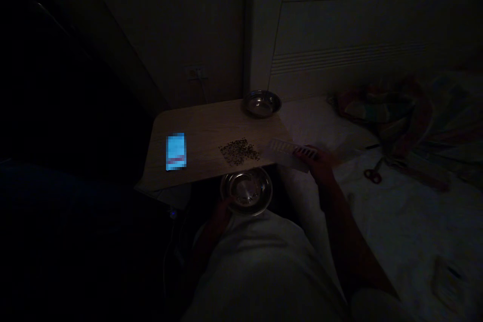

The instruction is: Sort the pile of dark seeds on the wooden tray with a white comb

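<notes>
In dim light, my left hand grips the rim of a shiny metal bowl, just under the front edge of a small wooden table. A few tiny bits seem to lie in that bowl. My right hand is closed around the right end of a pale translucent plastic tray with a row of slots. The tray is at the table's right front corner. Left of it, small dark seed-like bits are spread in a patch on the tabletop.
Another metal bowl stands at the table's back right corner. A phone with a lit screen lies on the left. Red-handled scissors and colourful cloth are on the white bedding. A plugged cable hangs behind.
</notes>
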Motion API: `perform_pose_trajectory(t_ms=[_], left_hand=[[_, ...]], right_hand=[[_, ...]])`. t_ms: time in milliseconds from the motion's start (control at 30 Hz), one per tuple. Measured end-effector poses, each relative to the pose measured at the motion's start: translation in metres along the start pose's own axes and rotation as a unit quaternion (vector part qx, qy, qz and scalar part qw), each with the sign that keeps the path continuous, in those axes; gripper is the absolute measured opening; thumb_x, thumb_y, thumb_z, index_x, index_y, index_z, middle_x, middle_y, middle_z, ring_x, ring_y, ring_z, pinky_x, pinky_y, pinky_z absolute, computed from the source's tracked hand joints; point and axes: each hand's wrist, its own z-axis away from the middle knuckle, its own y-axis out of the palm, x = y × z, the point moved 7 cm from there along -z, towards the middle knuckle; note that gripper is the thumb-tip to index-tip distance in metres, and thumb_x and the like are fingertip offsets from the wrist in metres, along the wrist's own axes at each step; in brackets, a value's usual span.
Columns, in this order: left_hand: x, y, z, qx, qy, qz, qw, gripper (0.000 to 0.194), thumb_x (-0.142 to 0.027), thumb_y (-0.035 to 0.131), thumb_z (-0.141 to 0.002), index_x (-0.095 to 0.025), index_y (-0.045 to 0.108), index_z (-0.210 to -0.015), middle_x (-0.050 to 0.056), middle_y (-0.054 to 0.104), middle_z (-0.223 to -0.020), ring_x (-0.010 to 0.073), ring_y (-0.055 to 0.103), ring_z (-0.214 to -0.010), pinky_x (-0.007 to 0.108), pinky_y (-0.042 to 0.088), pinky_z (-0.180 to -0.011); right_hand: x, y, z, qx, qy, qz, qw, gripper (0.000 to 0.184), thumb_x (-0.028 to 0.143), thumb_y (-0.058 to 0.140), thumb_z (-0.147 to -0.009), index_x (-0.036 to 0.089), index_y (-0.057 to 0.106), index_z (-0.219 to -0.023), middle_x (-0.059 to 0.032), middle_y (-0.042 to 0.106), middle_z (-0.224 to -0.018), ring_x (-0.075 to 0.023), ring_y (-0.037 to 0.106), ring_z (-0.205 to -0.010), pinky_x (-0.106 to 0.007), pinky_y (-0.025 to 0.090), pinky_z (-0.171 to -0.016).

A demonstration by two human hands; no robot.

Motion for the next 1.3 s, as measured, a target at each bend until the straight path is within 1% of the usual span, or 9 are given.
perform_pose_trajectory(t_ms=[67, 133, 300, 467, 633, 767, 933, 1200, 1300], left_hand=[[-0.004, -0.002, 0.003, 0.002, -0.006, 0.006, 1.000, 0.037, -0.029, 0.070, -0.070, -0.019, 0.070, -0.105, 0.009, 0.073, -0.102, 0.0322, 0.064, -0.105, 0.047, 0.050, -0.092], [-0.003, -0.002, 0.004, 0.009, -0.024, 0.028, 0.999, 0.041, -0.029, 0.074, -0.065, -0.020, 0.070, -0.105, 0.010, 0.073, -0.103, 0.0332, 0.063, -0.108, 0.047, 0.049, -0.094], [0.012, 0.006, 0.000, 0.007, -0.088, 0.139, 0.986, 0.047, -0.027, 0.076, -0.061, -0.020, 0.069, -0.106, 0.010, 0.072, -0.107, 0.0352, 0.060, -0.114, 0.049, 0.044, -0.099], [0.008, 0.008, 0.000, 0.024, -0.076, 0.139, 0.987, 0.046, -0.024, 0.076, -0.060, -0.023, 0.070, -0.106, 0.009, 0.071, -0.112, 0.0341, 0.055, -0.121, 0.046, 0.042, -0.102], [0.007, 0.009, -0.001, 0.022, -0.076, 0.155, 0.985, 0.045, -0.022, 0.076, -0.060, -0.022, 0.069, -0.105, 0.008, 0.072, -0.108, 0.0329, 0.058, -0.116, 0.045, 0.044, -0.100], [0.013, 0.011, -0.003, 0.026, -0.089, 0.163, 0.982, 0.047, -0.023, 0.076, -0.061, -0.022, 0.068, -0.108, 0.009, 0.071, -0.109, 0.0324, 0.058, -0.116, 0.044, 0.044, -0.100], [0.026, 0.009, -0.006, -0.007, -0.125, 0.189, 0.974, 0.049, -0.020, 0.075, -0.060, -0.020, 0.068, -0.108, 0.010, 0.072, -0.107, 0.0339, 0.060, -0.112, 0.044, 0.047, -0.095], [0.037, 0.007, -0.015, -0.012, -0.120, 0.191, 0.974, 0.054, -0.017, 0.075, -0.059, -0.020, 0.066, -0.111, 0.009, 0.073, -0.104, 0.0339, 0.060, -0.111, 0.044, 0.047, -0.094], [0.038, 0.006, -0.016, -0.007, -0.110, 0.192, 0.975, 0.055, -0.017, 0.075, -0.059, -0.020, 0.065, -0.113, 0.009, 0.072, -0.107, 0.0337, 0.058, -0.115, 0.044, 0.046, -0.095]], right_hand=[[0.002, 0.002, 0.001, 0.008, -0.003, -0.001, 1.000, 0.030, 0.045, 0.075, -0.067, 0.019, 0.069, -0.080, -0.0008, 0.065, -0.070, -0.0140, 0.055, -0.062, -0.026, 0.043, -0.056], [0.003, 0.004, 0.002, 0.011, -0.006, -0.003, 1.000, 0.030, 0.045, 0.075, -0.066, 0.018, 0.069, -0.079, -0.0009, 0.065, -0.070, -0.0139, 0.056, -0.061, -0.026, 0.044, -0.056], [0.007, 0.006, 0.007, 0.012, -0.004, -0.001, 1.000, 0.030, 0.045, 0.075, -0.067, 0.018, 0.069, -0.078, -0.0005, 0.065, -0.069, -0.0135, 0.056, -0.061, -0.025, 0.043, -0.056], [0.008, 0.010, 0.009, 0.034, -0.002, -0.005, 0.999, 0.027, 0.042, 0.075, -0.068, 0.019, 0.071, -0.080, -0.0002, 0.068, -0.073, -0.0137, 0.058, -0.063, -0.025, 0.044, -0.059], [0.005, 0.011, 0.009, 0.034, -0.001, -0.009, 0.999, 0.027, 0.042, 0.075, -0.067, 0.019, 0.071, -0.080, 0.0000, 0.068, -0.072, -0.0134, 0.058, -0.062, -0.025, 0.044, -0.058], [0.001, 0.010, 0.010, 0.025, -0.004, -0.019, 1.000, 0.028, 0.041, 0.076, -0.067, 0.019, 0.070, -0.081, -0.0004, 0.068, -0.073, -0.0135, 0.058, -0.062, -0.025, 0.044, -0.058], [-0.002, 0.008, 0.010, 0.026, -0.005, -0.016, 1.000, 0.028, 0.042, 0.076, -0.067, 0.018, 0.070, -0.079, 0.0002, 0.066, -0.069, -0.0132, 0.057, -0.059, -0.024, 0.044, -0.055], [0.005, 0.016, 0.016, 0.076, 0.003, 0.001, 0.997, 0.025, 0.042, 0.076, -0.065, 0.020, 0.070, -0.076, 0.0002, 0.066, -0.067, -0.0141, 0.057, -0.060, -0.024, 0.044, -0.055], [0.008, 0.017, 0.017, 0.075, 0.007, -0.008, 0.997, 0.025, 0.041, 0.076, -0.065, 0.020, 0.070, -0.077, -0.0001, 0.066, -0.069, -0.0141, 0.057, -0.061, -0.024, 0.044, -0.055]])
